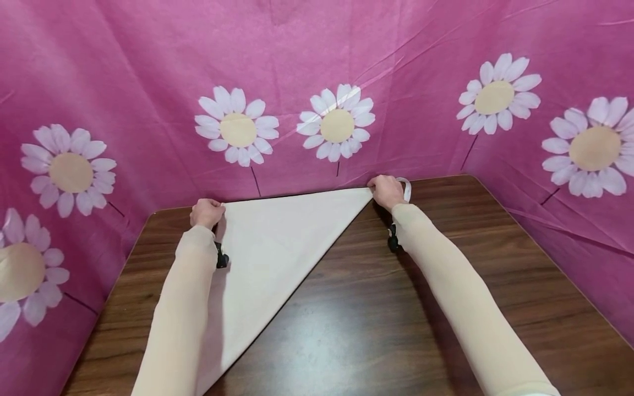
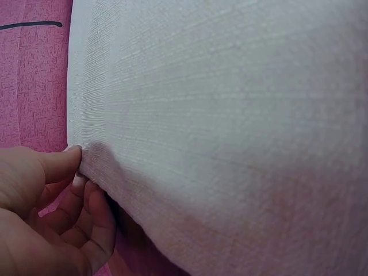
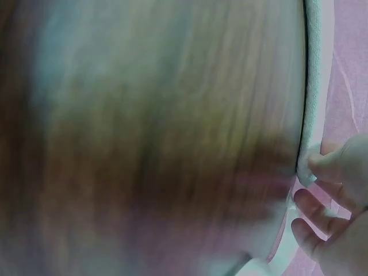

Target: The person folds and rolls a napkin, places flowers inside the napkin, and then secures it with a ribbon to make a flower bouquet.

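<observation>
A cream cloth [image 1: 267, 247], folded into a triangle, lies over the left part of the wooden table [image 1: 376, 319]. At its far left corner my left hand [image 1: 206, 213] pinches the edge between thumb and fingertips; the left wrist view shows the woven cloth [image 2: 230, 103] close up beside that hand [image 2: 63, 213]. My right hand [image 1: 387, 191] pinches the pointed far right corner, near the table's back edge. In the right wrist view the thumb and fingers of this hand [image 3: 339, 195] hold the cloth tip [image 3: 307, 167]. A white strap loop [image 1: 407, 188] sticks out beside the right hand.
Pink fabric [image 1: 307, 44] printed with white daisies hangs behind the table and along both sides. The table's back edge runs right against it. Dark wrist-worn cameras [image 1: 393, 239] sit under both sleeved forearms.
</observation>
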Motion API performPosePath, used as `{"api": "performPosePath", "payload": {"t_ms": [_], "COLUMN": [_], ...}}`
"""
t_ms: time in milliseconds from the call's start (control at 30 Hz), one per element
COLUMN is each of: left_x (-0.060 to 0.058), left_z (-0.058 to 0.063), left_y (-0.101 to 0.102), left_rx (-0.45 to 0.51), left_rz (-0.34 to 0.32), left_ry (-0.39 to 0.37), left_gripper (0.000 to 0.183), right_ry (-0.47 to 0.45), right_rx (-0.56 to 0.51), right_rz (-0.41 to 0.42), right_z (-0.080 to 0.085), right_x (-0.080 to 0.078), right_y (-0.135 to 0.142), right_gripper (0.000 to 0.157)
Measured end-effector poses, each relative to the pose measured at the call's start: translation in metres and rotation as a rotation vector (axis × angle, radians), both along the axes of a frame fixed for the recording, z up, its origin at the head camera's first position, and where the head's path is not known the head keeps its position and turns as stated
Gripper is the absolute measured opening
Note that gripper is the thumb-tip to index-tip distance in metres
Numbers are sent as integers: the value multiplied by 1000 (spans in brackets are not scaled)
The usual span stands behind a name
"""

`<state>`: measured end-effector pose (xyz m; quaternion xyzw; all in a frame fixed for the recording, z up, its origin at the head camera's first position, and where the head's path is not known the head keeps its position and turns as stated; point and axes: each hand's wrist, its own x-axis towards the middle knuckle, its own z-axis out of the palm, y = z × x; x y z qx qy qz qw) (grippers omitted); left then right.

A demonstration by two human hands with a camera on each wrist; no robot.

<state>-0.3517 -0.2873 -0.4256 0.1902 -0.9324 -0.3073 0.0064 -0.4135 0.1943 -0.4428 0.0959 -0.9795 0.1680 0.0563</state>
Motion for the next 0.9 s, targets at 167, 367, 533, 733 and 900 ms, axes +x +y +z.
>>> {"api": "performPosePath", "payload": {"t_ms": [167, 367, 533, 733, 900], "left_x": [-1, -2, -3, -4, -7], "left_z": [-1, 2, 3, 1, -1], "left_y": [-1, -2, -2, -1, 2], "left_rx": [8, 22, 28, 34, 52], "left_rz": [-6, -11, -12, -31, -48], "left_ry": [-2, 4, -7, -19, -15], "left_gripper": [31, 29, 31, 30, 30], "right_ry": [-21, 24, 21, -5, 23], "right_rx": [23, 111, 118, 82, 72], "right_rz": [-12, -50, -135, -131, -146], "right_z": [-2, 1, 6, 7, 4], "right_x": [0, -2, -3, -3, -6], "right_y": [4, 5, 7, 12, 17], "right_gripper": [27, 21, 15, 18, 17]}}
